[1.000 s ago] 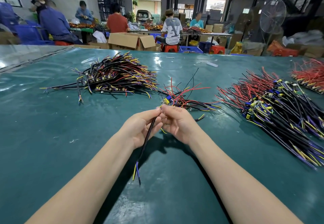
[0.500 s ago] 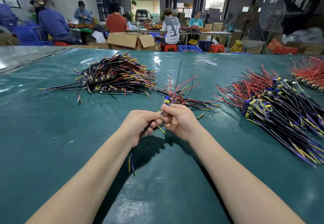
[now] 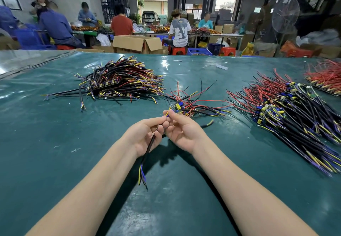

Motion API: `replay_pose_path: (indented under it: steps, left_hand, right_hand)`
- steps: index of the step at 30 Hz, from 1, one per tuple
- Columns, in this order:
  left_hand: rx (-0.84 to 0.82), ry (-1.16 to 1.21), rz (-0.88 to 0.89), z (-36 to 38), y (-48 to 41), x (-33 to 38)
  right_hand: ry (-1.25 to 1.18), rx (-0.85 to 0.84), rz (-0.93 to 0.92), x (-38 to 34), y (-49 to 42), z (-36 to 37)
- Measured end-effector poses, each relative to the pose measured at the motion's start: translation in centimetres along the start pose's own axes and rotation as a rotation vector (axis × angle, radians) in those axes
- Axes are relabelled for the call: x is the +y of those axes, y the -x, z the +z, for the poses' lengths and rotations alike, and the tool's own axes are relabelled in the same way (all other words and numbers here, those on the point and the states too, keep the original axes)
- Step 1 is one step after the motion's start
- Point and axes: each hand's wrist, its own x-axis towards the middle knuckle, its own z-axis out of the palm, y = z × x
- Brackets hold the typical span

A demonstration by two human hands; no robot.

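fingers (image 3: 157,121) on both hands curled, pinching one black cable (image 3: 150,144) | left hand (image 3: 144,138) has it across the palm, yellow/blue tips dangling at 6 o'clock | right hand (image 3: 182,132) nips the top end just beside the small board (image 3: 177,106) | big wire pile (image 3: 120,82) at 11 o'clock, another pile (image 3: 295,117) at 2, all on the green table (image 3: 55,143)

both forearms reached forward. the left hand (image 3: 145,137) and right hand (image 3: 181,131) touched at the fingertips, each pinching the black cable (image 3: 150,144).
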Motion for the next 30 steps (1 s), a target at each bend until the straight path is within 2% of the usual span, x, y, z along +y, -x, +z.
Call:
replay_pose_path:
  steps: [7, 12, 14, 18, 21, 26, 30]
  left_hand:
    - [-0.167, 0.162, -0.16, -0.5, 0.4, 0.4]
    - [-0.358, 0.24, -0.148, -0.5, 0.6, 0.2]
    - [-0.351, 0.241, -0.166, -0.2, 0.7, 0.2]
    - [-0.192, 0.046, -0.152, 0.1, 0.3, -0.4]
    - [-0.082, -0.193, -0.047, -0.1, -0.1, -0.4]
    - [-0.005, -0.33, 0.092, 0.2, -0.2, -1.2]
    - [-0.042, -0.46, 0.18, 0.4, 0.0, -1.7]
  right_hand:
    - [0.03, -0.138, -0.02, 0.4, 0.3, 0.1]
    - [-0.002, -0.124, -0.031, 0.1, 0.5, 0.1]
    - [-0.046, -0.057, -0.064, 0.1, 0.4, 0.2]
    - [-0.15, 0.08, -0.134, 0.0, 0.2, 0.1]
    - [-0.042, 0.104, -0.171, 0.1, 0.0, -0.1]
    - [0.107, 0.143, -0.27, 0.0, -0.2, 0.0]
    - [0.109, 0.252, -0.378, -1.2, -0.2, -0.8]
